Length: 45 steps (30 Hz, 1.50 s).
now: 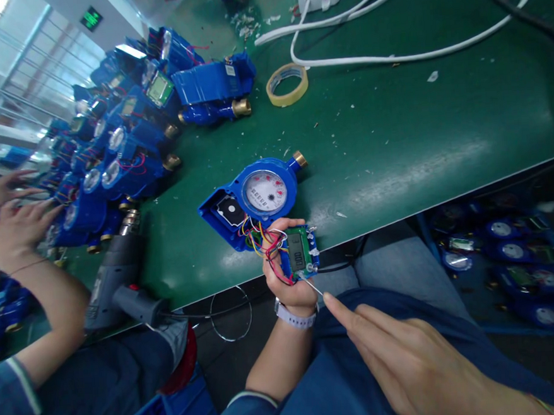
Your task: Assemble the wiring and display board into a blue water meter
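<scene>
My left hand (290,290), a pale watch strap on its wrist, is closed around a green circuit board with a small display (297,251) in a blue holder. Red, yellow and white wires (271,244) run from the board to a blue water meter (265,191). The meter lies on the table with its round dial up and its side housing open. In my right hand (400,344), closed with the index finger extended, is a thin metal-shafted tool (313,286). Its tip reaches the board's near edge; its handle is hidden by the hand.
Many blue meters (128,117) are piled at the left, near a co-worker's hands (22,225). A heat gun (116,282) lies at the left table edge. Beyond my meter are a tape roll (287,85) and white cable (366,59). A crate of meters (487,330) stands lower right.
</scene>
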{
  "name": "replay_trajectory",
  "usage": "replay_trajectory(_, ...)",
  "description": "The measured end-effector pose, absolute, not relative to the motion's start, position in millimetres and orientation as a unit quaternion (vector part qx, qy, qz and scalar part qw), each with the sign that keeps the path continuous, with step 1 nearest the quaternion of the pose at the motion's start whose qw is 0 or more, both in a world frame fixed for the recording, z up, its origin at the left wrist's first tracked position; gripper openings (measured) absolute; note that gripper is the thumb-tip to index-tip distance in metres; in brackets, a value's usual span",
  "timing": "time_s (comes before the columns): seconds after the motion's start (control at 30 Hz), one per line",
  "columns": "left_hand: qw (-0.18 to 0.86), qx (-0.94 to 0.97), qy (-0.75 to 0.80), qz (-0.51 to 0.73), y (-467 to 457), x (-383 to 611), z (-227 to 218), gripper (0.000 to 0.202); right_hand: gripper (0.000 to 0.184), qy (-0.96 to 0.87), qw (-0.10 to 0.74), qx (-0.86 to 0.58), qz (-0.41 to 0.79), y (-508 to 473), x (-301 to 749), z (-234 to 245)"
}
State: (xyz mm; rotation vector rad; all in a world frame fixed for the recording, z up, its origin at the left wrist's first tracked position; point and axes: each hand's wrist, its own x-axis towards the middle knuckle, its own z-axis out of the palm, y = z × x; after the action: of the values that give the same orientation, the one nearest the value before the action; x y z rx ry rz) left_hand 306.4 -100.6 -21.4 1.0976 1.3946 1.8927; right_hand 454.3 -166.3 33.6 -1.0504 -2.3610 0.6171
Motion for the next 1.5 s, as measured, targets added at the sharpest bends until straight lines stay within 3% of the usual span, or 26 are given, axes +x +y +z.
replay_trajectory(0.37,0.288,0.370,0.523,0.712,-105,312,-22,0.047,0.049,-0.850,0.246,-0.380,0.270,-168,446,19)
replay_trajectory(0.53,0.315,0.377,0.501,0.713,-109,310,-22,0.047,0.043,-0.771,0.287,-0.391,0.413,-158,454,27)
replay_trajectory(0.7,0.356,0.383,0.438,0.732,-105,304,-20,0.049,0.042,-0.696,0.173,-0.411,0.563,-143,477,39)
replay_trajectory(0.97,0.380,0.416,0.436,0.702,-107,292,-22,0.047,0.046,-0.630,0.023,-0.363,0.686,-117,479,47)
replay_trajectory(1.2,0.372,0.433,0.447,0.688,-108,287,-23,0.046,0.047,-0.549,-0.002,-0.330,0.768,-101,475,48)
replay_trajectory(1.5,0.363,0.440,0.453,0.685,-107,287,-25,0.047,0.050,-0.551,-0.041,-0.347,0.758,-97,471,51)
